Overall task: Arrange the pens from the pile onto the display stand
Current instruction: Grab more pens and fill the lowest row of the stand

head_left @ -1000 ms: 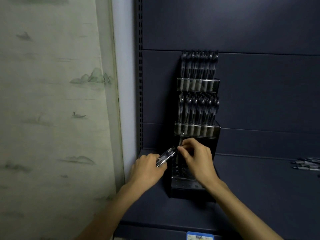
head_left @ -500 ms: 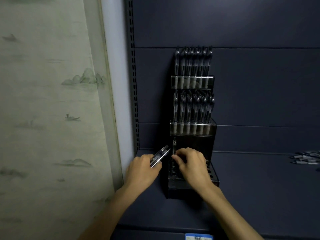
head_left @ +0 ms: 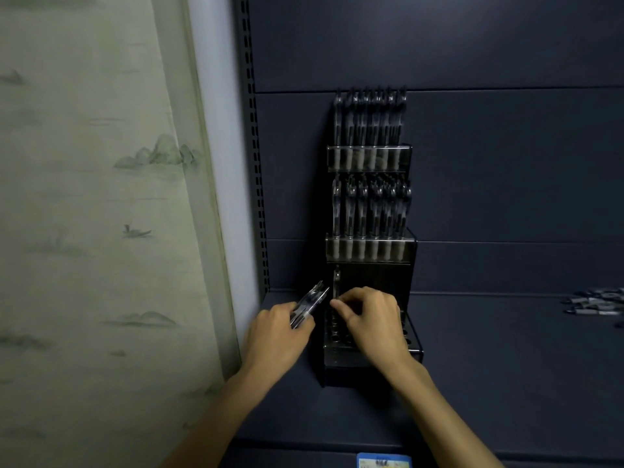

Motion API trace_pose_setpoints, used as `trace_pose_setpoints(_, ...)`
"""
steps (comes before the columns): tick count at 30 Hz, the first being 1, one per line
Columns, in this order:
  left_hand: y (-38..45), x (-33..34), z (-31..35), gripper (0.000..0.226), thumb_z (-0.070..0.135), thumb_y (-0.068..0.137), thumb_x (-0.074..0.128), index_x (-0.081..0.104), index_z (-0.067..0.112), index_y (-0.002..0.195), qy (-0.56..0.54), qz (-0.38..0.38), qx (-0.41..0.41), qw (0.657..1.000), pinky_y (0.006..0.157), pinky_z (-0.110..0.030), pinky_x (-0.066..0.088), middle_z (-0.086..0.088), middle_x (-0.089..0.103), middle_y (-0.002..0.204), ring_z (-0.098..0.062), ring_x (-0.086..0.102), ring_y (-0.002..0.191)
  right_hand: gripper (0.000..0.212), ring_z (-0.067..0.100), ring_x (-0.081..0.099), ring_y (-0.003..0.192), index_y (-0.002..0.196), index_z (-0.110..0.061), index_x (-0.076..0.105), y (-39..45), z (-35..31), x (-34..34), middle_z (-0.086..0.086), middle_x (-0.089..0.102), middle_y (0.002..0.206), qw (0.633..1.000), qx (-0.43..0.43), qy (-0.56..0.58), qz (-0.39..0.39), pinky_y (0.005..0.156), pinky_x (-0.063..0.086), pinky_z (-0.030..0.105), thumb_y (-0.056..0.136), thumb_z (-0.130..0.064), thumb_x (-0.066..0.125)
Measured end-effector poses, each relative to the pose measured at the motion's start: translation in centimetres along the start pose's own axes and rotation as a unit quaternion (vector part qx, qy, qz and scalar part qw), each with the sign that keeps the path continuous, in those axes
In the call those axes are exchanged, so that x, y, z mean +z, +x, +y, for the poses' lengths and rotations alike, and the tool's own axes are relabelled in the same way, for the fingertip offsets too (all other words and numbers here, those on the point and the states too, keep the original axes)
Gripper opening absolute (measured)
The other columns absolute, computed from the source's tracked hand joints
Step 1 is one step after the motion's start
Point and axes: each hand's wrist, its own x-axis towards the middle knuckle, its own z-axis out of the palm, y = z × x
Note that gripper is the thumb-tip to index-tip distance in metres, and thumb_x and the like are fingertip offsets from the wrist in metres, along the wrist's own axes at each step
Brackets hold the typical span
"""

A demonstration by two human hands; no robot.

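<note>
Two bare hands work at the foot of a tall black display stand that stands on a dark shelf, backed against the shelf's rear panel. The left hand, at about seven o'clock from the stand's base, has its fingers curled round a small bundle of pens whose ends fan up toward one o'clock. The right hand sits over the stand's lowest tier, thumb and forefinger pinched on a single pen that stands upright at the tier's left edge, at twelve o'clock from the fingertips. Beneath that hand the perforated base plate shows rows of open holes; its front lip and right corner are visible past the wrist.

Both upper tiers are packed with upright pens, the top row and the middle row each filling its width.

At three o'clock, well apart from the stand near the frame's right edge, the pile of loose pens lies flat on the shelf. Bare shelf stretches between the stand and the pile. At nine o'clock the stand is close to the slotted upright post, leaving a narrow gap for the left hand. A painted curtain hangs beyond it. A blue price label sits on the shelf's front edge at six o'clock.
</note>
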Motion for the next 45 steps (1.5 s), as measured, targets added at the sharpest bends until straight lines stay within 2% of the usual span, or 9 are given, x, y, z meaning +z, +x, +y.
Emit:
trace_pose_setpoints(5, -0.1, -0.1, 0.3, 0.028, 0.029, 0.089, 0.06, 0.047, 0.021, 0.066, 0.023, 0.011, 0.001, 1.0, 0.056, -0.034, 0.039, 0.003, 0.055, 0.063, -0.019, 0.051, 0.061, 0.014, 0.005, 0.06, 0.072, 0.074, -0.026, 0.063, -0.5, -0.6, -0.6, -0.011, 0.063, 0.075, 0.996, -0.014, 0.068, 0.06, 0.066, 0.048, 0.021, 0.078, -0.022, 0.076)
trace_pose_setpoints(9, -0.3, 0.1, 0.7, 0.027, 0.028, 0.087, 0.058, 0.042, 0.024, 0.065, 0.037, 0.02, 0.007, 0.999, 0.064, -0.039, 0.05, 0.002, 0.058, 0.067, -0.028, 0.059, 0.072, 0.016, 0.011, 0.059, 0.07, 0.072, -0.024, 0.061, -0.9, -1.1, -1.2, -0.007, 0.061, 0.073, 0.988, -0.044, 0.138, 0.061, 0.063, 0.047, 0.021, 0.076, -0.014, 0.073)
trace_pose_setpoints(13, -0.4, 0.1, 1.2, 0.023, 0.028, 0.087, 0.059, 0.045, 0.025, 0.068, 0.038, 0.025, 0.019, 0.999, 0.066, -0.039, 0.05, 0.005, 0.055, 0.067, -0.028, 0.06, 0.074, 0.018, 0.011, 0.056, 0.063, 0.076, -0.021, 0.059, -0.9, -1.2, -1.5, -0.003, 0.061, 0.071, 0.979, 0.002, 0.191, 0.074, 0.059, 0.048, 0.019, 0.081, -0.017, 0.076)
trace_pose_setpoints(17, -0.7, 0.1, 1.5, 0.019, 0.029, 0.09, 0.057, 0.048, 0.024, 0.073, 0.05, 0.033, 0.025, 0.998, 0.068, -0.04, 0.051, 0.004, 0.059, 0.07, -0.03, 0.063, 0.078, 0.017, 0.003, 0.049, 0.058, 0.074, -0.019, 0.065, -1.4, -1.7, -2.0, 0.004, 0.061, 0.066, 0.967, -0.014, 0.255, 0.004, 0.056, 0.044, 0.02, 0.087, -0.024, 0.075)
trace_pose_setpoints(22, -1.2, 0.5, 2.1, 0.014, 0.036, 0.097, 0.049, 0.042, 0.028, 0.087, 0.094, 0.041, 0.054, 0.993, 0.068, -0.038, 0.05, -0.003, 0.07, 0.09, -0.032, 0.065, 0.089, 0.023, 0.004, 0.053, 0.054, 0.074, -0.022, 0.074, -1.4, -2.0, -1.8, -0.001, 0.066, 0.062, 0.967, -0.024, 0.242, -0.073, 0.056, 0.047, 0.021, 0.08, -0.044, 0.081)
trace_pose_setpoints(28, -1.6, 0.5, 2.9, 0.014, 0.032, 0.1, 0.046, 0.046, 0.024, 0.112, 0.16, 0.038, 0.068, 0.984, 0.068, -0.036, 0.041, -0.001, 0.069, 0.1, -0.027, 0.066, 0.095, 0.024, 0.01, 0.052, 0.053, 0.07, -0.016, 0.07, -1.2, -1.9, -2.4, -0.004, 0.059, 0.056, 0.95, 0.009, 0.295, -0.104, 0.055, 0.046, 0.027, 0.083, -0.033, 0.081)
trace_pose_setpoints(36, -1.5, 0.3, 3.6, 0.02, 0.027, 0.101, 0.044, 0.044, 0.023, 0.12, 0.189, 0.044, 0.077, 0.978, 0.065, -0.033, 0.039, 0.001, 0.068, 0.1, -0.024, 0.067, 0.094, 0.02, 0.023, 0.06, 0.057, 0.072, -0.015, 0.065, -1.0, -1.9, -2.8, 0.008, 0.066, 0.068, 0.927, 0.019, 0.362, -0.099, 0.058, 0.049, 0.033, 0.086, -0.022, 0.079)
trace_pose_setpoints(40, -1.3, 0.3, 3.4, 0.011, 0.032, 0.1, 0.045, 0.046, 0.024, 0.108, 0.161, 0.037, 0.082, 0.983, 0.062, -0.033, 0.038, 0.002, 0.066, 0.092, -0.024, 0.066, 0.087, 0.024, 0.026, 0.063, 0.059, 0.083, 0.002, 0.054, -0.7, -1.6, -3.4, 0.027, 0.067, 0.083, 0.901, 0.052, 0.422, -0.086, 0.054, 0.047, 0.024, 0.093, -0.013, 0.07)
trace_pose_setpoints(45, -1.0, 0.2, 2.9, 0.022, 0.046, 0.102, 0.042, 0.05, 0.025, 0.1, 0.152, 0.045, 0.082, 0.984, 0.064, -0.035, 0.042, 0.0, 0.069, 0.093, -0.027, 0.066, 0.088, 0.014, 0.029, 0.072, 0.07, 0.095, -0.003, 0.053, -0.6, -1.4, -3.6, 0.017, 0.075, 0.089, 0.869, 0.101, 0.479, -0.066, 0.053, 0.049, 0.025, 0.096, -0.013, 0.063)
